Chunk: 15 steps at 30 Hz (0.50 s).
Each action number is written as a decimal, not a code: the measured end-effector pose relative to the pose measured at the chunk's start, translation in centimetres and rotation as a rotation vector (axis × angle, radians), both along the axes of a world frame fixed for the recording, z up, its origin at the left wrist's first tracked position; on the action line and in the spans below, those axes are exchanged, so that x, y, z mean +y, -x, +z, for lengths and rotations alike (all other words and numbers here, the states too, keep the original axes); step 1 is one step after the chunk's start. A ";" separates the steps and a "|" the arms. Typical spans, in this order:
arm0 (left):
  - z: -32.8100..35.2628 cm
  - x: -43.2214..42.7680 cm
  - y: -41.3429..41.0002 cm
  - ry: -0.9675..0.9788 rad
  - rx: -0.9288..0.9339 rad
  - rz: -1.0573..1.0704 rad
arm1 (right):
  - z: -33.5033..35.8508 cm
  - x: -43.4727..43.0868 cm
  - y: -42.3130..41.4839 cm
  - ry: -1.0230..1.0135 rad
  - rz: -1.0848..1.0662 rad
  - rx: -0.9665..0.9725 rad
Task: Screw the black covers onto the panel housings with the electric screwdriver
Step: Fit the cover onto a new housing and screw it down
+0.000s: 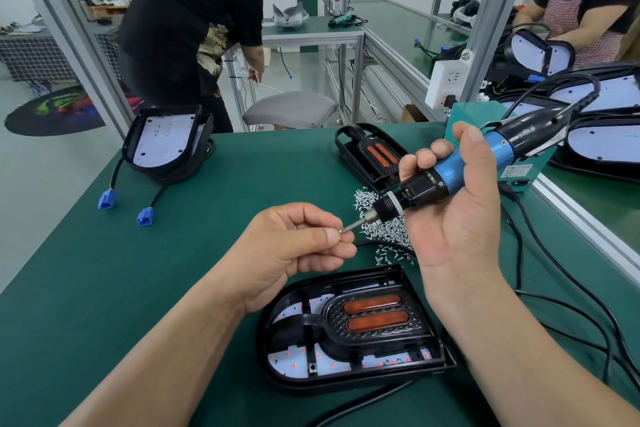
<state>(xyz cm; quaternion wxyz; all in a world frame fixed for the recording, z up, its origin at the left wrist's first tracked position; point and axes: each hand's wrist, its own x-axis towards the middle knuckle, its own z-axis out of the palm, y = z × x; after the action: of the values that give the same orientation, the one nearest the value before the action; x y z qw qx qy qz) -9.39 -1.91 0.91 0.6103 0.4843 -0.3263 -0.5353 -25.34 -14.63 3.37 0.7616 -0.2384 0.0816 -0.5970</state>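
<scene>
Screw loading is, I judge, the step in hand. The left hand (294, 246) pinches a small screw (341, 230) between thumb and forefinger and holds it at the tip of the bit (354, 225), probably so that the bit takes the screw before driving. The right hand (460, 218) has its fingers curled round the barrel of the electric screwdriver (450, 170). The tool is tilted, with the bit pointing down and left towards the other hand, which makes the meeting easy.

The panel housing (265, 343) lies just below both hands on the green mat (104, 288). The black cover (375, 334) with two orange reflectors sits inside it; I cannot tell how many screws it already has. A pile of screws (384, 229) lies behind the hands, within easy reach. Another black cover (367, 152) waits farther back, and more housings (166, 146) are stacked at the far left.
</scene>
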 end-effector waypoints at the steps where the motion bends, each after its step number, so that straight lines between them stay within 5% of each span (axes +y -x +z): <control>1: 0.0 0.0 0.0 -0.001 -0.001 -0.001 | 0.0 0.0 0.0 -0.002 0.000 0.002; 15: 0.2 0.2 0.2 -0.023 -0.080 -0.007 | 0.0 0.2 -0.2 0.046 -0.031 0.069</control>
<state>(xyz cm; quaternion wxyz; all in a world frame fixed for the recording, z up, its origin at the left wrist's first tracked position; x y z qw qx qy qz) -9.54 -1.69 1.15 0.5891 0.5111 -0.3462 -0.5213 -25.16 -14.47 3.35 0.7434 -0.2750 0.0980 -0.6018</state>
